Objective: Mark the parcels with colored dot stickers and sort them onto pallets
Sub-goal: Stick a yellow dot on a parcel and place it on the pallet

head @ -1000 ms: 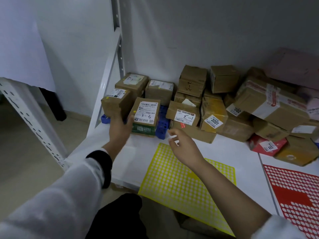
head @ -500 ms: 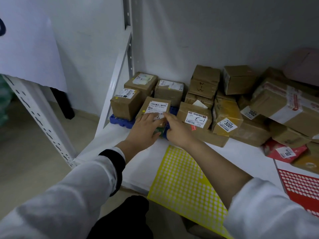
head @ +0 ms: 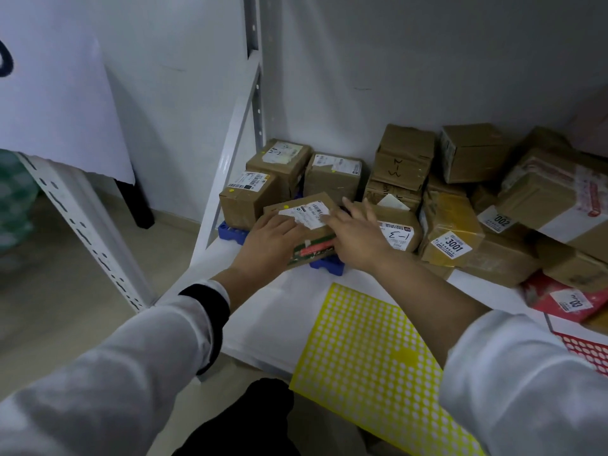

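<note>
A small brown parcel with a white label and a green-red side (head: 309, 222) lies tilted on a blue pallet (head: 230, 230) at the left of the white shelf. My left hand (head: 269, 238) rests flat on its near left part. My right hand (head: 357, 233) lies on its right side, fingers stretched over the label. Three brown parcels (head: 250, 200) with small yellow dots stand behind it on the pallet. A yellow dot-sticker sheet (head: 371, 363) lies on the shelf under my right forearm.
A heap of brown parcels (head: 460, 205) fills the shelf's back right, some labelled 1-3, 3001 and 002. A red parcel (head: 559, 299) and a red sticker sheet (head: 589, 348) lie at the right edge. A white upright post (head: 253, 60) rises at the left.
Both hands moved forward onto the tilted parcel on the blue pallet. The left hand, earlier near the leftmost box, now lies on this parcel, and the right hand slid over its label.
</note>
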